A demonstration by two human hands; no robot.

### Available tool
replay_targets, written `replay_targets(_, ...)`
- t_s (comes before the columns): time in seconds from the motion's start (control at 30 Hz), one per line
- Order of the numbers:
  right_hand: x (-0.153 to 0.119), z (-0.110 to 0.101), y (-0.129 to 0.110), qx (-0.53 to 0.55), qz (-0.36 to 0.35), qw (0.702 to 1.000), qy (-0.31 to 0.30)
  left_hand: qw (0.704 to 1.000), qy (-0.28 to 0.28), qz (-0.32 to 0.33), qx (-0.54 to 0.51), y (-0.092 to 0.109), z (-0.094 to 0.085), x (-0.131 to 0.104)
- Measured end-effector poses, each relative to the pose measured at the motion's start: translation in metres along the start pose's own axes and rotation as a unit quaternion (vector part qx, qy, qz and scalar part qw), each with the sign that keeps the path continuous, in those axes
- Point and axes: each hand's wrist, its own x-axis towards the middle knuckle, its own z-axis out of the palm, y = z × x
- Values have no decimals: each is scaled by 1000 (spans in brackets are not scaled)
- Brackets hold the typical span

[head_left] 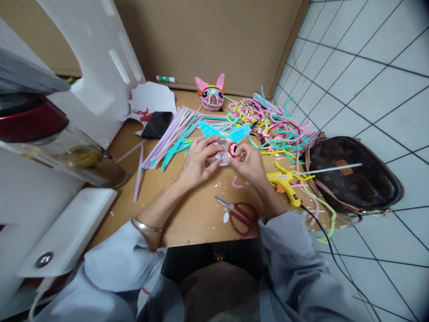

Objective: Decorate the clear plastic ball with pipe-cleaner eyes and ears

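Observation:
Both hands meet at a small clear and pink craft piece (224, 157) with two blue ear-like shapes (239, 133) standing out behind it. My left hand (200, 162) wraps round the left side of this piece, fingers bent over it. Between the thumb and fingers of my right hand (248, 163) is a small round eye piece (232, 149) in red, pink and black, held against the right side of the craft piece. Red-handled scissors (239, 215) lie nearer to me. To the right of my right hand lies a yellow glue gun (284, 183) with a clear stick in it.
A finished pink animal head (212, 97) stands at the back. Pipe cleaners lie in a bundle (174, 136) and a tangled heap (268, 120). Black phone (157, 124), brown bag (351, 174), glass jar (77, 156) and white power bank (72, 232) surround the work area.

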Motion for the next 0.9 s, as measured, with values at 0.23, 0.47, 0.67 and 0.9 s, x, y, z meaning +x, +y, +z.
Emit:
replay_targets(0.23, -4, 2, 2, -87, -182, 978, 59, 1000, 0, 7, -4, -2, 0, 0)
replay_targets(0.47, -2, 6, 10, -128, -275, 952, 50, 1000, 12, 2, -20, 0, 0, 1)
replay_targets(0.67, -2, 6, 12, -156, -286, 944, 43, 1000, 11, -10, -26, 0, 0, 2)
replay_targets(0.9, -3, 7, 12, -179, -290, 939, 46, 999, 9, 6, -41, -3, 0, 2)
